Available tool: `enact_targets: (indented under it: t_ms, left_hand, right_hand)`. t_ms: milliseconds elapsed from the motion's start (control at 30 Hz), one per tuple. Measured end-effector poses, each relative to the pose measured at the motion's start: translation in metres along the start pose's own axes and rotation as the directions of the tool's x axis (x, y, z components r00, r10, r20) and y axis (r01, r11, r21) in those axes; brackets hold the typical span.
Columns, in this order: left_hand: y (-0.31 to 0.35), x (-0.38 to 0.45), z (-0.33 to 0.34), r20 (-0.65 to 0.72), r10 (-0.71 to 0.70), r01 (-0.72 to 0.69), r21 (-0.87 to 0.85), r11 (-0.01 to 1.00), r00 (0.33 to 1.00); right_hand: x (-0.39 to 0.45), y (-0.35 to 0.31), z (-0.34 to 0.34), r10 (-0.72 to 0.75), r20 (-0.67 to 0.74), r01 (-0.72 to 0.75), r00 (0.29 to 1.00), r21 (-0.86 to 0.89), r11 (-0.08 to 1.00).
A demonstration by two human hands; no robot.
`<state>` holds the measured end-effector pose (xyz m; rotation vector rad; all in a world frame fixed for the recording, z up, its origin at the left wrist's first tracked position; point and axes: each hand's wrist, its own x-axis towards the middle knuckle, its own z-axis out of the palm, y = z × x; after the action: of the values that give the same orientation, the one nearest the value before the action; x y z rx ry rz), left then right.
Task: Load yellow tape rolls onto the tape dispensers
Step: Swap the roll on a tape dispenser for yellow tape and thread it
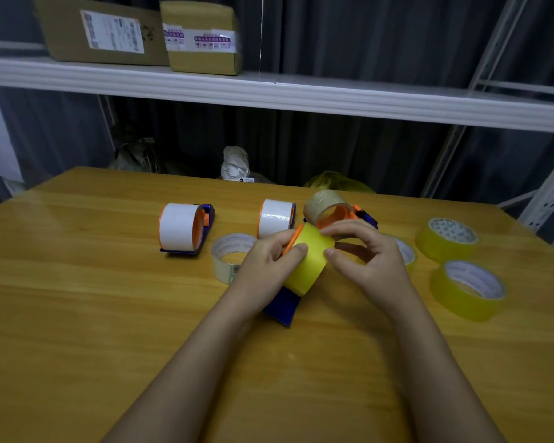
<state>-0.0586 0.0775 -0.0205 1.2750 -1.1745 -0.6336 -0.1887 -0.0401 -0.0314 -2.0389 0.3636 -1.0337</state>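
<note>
Centre frame, both hands' fingers pinch one yellow tape roll (309, 260) onto a blue dispenser (282, 306): left hand (266, 266), right hand (370, 257). First yellow load looks underway; two yellow rolls (446, 239) wait right, and white-loaded dispensers (181, 227) sit left.

A bright yellow tape roll (309, 259) sits tilted on a blue-and-orange dispenser (282, 306) at the table's middle.

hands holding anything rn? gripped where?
Both hands grip the yellow tape roll on the blue dispenser: left hand at its left edge, right hand at its right.
</note>
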Motion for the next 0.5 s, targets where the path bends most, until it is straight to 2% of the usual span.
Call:
enact_targets:
  t_ms: [167, 333, 500]
  left_hand:
    - [-0.005, 0.001, 0.000, 0.014, 0.028, -0.029, 0.095, 0.995, 1.000]
    - [-0.012, 0.002, -0.001, 0.014, 0.065, -0.066, 0.131, 0.989, 0.998]
    - [-0.015, 0.002, -0.002, 0.041, 0.162, -0.167, 0.283, 0.944, 0.986]
  right_hand:
    - [0.001, 0.001, 0.002, 0.034, -0.108, -0.037, 0.994, -0.030, 0.999]
    - [0.000, 0.000, 0.005, 0.156, 0.065, -0.160, 0.986, 0.061, 0.985]
    - [0.002, 0.003, 0.005, 0.245, 0.096, -0.254, 0.965, 0.090, 0.963]
